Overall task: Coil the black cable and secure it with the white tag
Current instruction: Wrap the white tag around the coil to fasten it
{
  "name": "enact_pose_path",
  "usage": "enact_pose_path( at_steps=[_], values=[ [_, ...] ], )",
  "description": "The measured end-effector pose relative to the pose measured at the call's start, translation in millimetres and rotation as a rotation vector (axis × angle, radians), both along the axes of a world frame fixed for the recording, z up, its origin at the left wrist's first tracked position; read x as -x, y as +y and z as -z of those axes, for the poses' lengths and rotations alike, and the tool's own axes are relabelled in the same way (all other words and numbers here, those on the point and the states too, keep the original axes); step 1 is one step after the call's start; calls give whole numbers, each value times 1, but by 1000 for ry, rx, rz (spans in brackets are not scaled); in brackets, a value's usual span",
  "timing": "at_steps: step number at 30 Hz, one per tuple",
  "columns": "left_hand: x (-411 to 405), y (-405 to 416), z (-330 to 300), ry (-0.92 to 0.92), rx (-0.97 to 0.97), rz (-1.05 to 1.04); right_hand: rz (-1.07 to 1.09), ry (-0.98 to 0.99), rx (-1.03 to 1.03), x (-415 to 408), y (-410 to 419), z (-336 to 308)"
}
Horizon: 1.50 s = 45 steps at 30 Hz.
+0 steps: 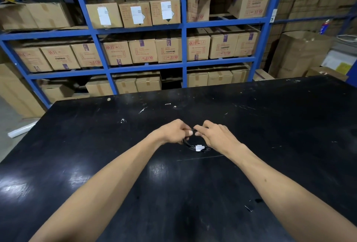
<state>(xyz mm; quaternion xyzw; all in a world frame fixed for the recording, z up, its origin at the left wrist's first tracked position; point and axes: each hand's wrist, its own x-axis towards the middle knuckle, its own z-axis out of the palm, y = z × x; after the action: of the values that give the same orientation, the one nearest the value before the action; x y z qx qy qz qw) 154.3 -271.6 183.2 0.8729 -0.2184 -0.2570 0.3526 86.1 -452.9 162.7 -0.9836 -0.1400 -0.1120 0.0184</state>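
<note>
Two hands meet over the middle of the black table, both pinched on the far arc of the black cable: your left hand grips it from the left, your right hand from the right, fingertips almost touching. The cable forms a small, thin, glossy round loop lying just nearer to you than the knuckles, hard to trace against the scuffed dark top. The white tag, flat and papery, sits on the near arc, slightly closer to your right hand, so the securing move probably reaches toward you.
</note>
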Motion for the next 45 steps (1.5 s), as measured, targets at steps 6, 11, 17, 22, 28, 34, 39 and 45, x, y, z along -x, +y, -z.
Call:
enact_pose_path(
  at_steps=[6, 11, 17, 22, 28, 34, 39, 45],
  values=[
    [-6, -2, 7, 343, 284, -124, 15, -128, -197, 11, -2, 12],
    [7, -28, 16, -121, -135, 123, 118, 15, -326, 10, -16, 27],
    [7, -49, 36, -157, -126, 141, 163, -19, -418, 20, -33, 43],
    [5, -68, 46, 58, 267, -81, 289, -109, -457, 19, -47, 50],
    [-6, -94, 62, 209, 371, -307, 430, 154, -682, 10, -71, 54],
    [-5, -110, 93, 221, 301, -335, 590, 413, -857, 19, -109, 80],
    [9, -115, 122, 254, 221, -317, 654, 797, -354, 72, -148, 124],
    [27, -125, 144, 268, 121, -268, 623, 908, -258, 112, -142, 171]
  ],
)
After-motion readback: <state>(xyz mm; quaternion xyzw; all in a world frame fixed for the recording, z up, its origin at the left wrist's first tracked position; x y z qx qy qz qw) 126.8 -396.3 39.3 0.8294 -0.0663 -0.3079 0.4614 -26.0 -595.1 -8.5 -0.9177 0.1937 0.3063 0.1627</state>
